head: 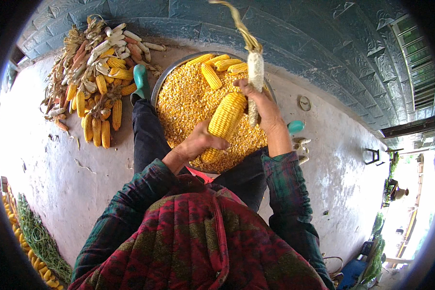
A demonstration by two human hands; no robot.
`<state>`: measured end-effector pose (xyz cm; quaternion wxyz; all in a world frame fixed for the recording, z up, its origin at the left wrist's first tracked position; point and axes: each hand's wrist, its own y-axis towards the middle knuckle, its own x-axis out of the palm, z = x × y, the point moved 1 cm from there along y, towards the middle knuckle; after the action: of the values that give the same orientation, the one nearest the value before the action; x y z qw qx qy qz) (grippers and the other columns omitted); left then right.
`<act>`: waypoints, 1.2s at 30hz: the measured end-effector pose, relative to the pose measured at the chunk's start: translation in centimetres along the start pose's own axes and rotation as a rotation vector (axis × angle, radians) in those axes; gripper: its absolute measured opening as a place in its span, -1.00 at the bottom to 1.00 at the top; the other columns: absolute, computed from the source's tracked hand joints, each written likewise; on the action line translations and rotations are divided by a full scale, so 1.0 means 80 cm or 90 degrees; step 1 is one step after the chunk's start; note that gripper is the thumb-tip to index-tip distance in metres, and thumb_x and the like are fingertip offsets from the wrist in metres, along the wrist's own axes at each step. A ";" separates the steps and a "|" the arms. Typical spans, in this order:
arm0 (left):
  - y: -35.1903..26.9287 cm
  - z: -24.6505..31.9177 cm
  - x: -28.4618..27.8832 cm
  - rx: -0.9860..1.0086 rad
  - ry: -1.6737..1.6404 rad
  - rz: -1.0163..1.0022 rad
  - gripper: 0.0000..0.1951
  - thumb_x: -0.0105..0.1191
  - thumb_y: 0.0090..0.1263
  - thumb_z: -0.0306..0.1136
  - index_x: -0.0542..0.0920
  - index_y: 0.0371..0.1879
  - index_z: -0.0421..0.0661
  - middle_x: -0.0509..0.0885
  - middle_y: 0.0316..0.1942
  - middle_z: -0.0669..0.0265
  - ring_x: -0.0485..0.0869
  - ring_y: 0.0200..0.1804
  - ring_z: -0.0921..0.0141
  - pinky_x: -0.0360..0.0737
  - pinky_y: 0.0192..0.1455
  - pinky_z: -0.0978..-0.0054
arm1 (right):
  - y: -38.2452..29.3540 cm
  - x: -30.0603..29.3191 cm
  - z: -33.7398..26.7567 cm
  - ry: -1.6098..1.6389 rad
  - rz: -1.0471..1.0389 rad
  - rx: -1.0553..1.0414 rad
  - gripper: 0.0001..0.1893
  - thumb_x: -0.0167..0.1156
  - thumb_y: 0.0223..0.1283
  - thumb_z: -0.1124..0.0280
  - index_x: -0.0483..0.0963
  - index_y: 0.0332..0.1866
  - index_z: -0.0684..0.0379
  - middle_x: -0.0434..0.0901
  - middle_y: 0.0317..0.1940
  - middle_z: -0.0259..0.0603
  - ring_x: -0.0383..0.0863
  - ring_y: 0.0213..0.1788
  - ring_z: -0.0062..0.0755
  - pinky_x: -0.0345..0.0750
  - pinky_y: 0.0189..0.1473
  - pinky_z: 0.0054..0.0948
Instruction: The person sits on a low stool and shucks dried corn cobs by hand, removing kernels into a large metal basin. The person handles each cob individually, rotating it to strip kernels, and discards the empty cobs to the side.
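Observation:
My left hand [199,142] grips a full yellow corn ear [227,115] near its lower end, tilted over the basin. In my right hand [262,105] is a stripped white corncob [255,72], held upright, with a dry husk tail [241,25] at its top. The cob's lower part lies close beside the ear; whether they touch I cannot tell. Beneath both hands a wide metal basin [159,85] is filled with loose corn kernels [181,98]. Several whole ears [211,76] rest on the kernels at the far side.
Left of the basin, yellow ears [96,130], bare cobs and husks [83,47] lie heaped on the concrete floor [105,188]. A tiled wall [217,36] runs behind. My green shoes [140,81] flank the basin. Few cobs [304,141] lie right. A person [398,190] appears far right.

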<state>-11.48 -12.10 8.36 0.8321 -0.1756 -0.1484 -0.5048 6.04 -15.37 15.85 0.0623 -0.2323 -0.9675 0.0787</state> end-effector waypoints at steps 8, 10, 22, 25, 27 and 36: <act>-0.010 0.008 0.012 -0.143 -0.122 0.024 -0.50 0.21 0.04 -0.48 0.46 0.04 -0.28 0.67 -0.22 0.18 0.68 -0.24 0.32 0.63 -0.08 0.37 | 0.010 0.020 0.029 -0.202 0.230 -0.120 -0.61 0.38 0.04 0.15 0.62 -0.21 0.30 0.61 -0.43 -0.33 0.50 -0.40 -0.55 0.43 -0.30 -0.45; -0.014 0.011 0.020 -0.157 -0.287 0.016 -0.61 0.10 0.11 -0.43 0.53 -0.05 -0.30 0.67 -0.22 0.14 0.69 -0.23 0.27 0.65 -0.03 0.34 | 0.012 0.013 0.024 -0.239 0.254 -0.096 -0.53 0.38 0.02 0.06 0.62 -0.20 0.33 0.62 -0.41 -0.28 0.49 -0.47 -0.54 0.42 -0.36 -0.41; 0.003 0.017 0.021 -0.066 0.031 0.108 -0.68 0.27 -0.02 -0.48 0.57 -0.24 -0.26 0.66 -0.35 0.24 0.65 -0.31 0.39 0.59 -0.19 0.46 | 0.014 0.023 0.027 -0.220 0.197 -0.137 -0.70 0.35 0.07 0.22 0.60 -0.28 0.27 0.62 -0.43 -0.30 0.52 -0.36 -0.58 0.44 -0.27 -0.47; -0.002 0.016 0.021 -0.009 0.025 0.021 -0.70 0.24 0.01 -0.51 0.58 -0.23 -0.30 0.69 -0.30 0.16 0.67 -0.27 0.31 0.60 -0.13 0.39 | 0.021 0.012 0.036 -0.209 0.241 -0.189 -0.65 0.35 0.08 0.17 0.58 -0.28 0.30 0.62 -0.45 -0.27 0.52 -0.40 -0.53 0.44 -0.33 -0.45; 0.000 0.016 0.018 -0.051 -0.040 0.019 -0.69 0.23 0.02 -0.50 0.58 -0.22 -0.32 0.69 -0.27 0.14 0.68 -0.24 0.29 0.60 -0.10 0.36 | 0.019 0.005 0.034 -0.206 0.227 -0.193 -0.55 0.35 0.08 0.08 0.56 -0.23 0.36 0.63 -0.42 -0.20 0.56 -0.37 -0.45 0.46 -0.31 -0.42; 0.023 0.012 0.015 0.018 0.486 0.214 -0.33 0.35 -0.17 -0.24 0.44 -0.05 -0.33 0.65 -0.36 -0.03 0.68 -0.25 0.10 0.58 -0.15 0.25 | 0.009 0.012 0.014 -0.192 0.162 -0.125 -0.70 0.34 0.09 0.22 0.61 -0.24 0.27 0.65 -0.41 -0.25 0.58 -0.35 -0.52 0.49 -0.24 -0.43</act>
<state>-9.36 -11.84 9.47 0.9005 0.0139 0.1947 -0.3886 5.34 -14.42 14.72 -0.1166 -0.3432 -0.9316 0.0253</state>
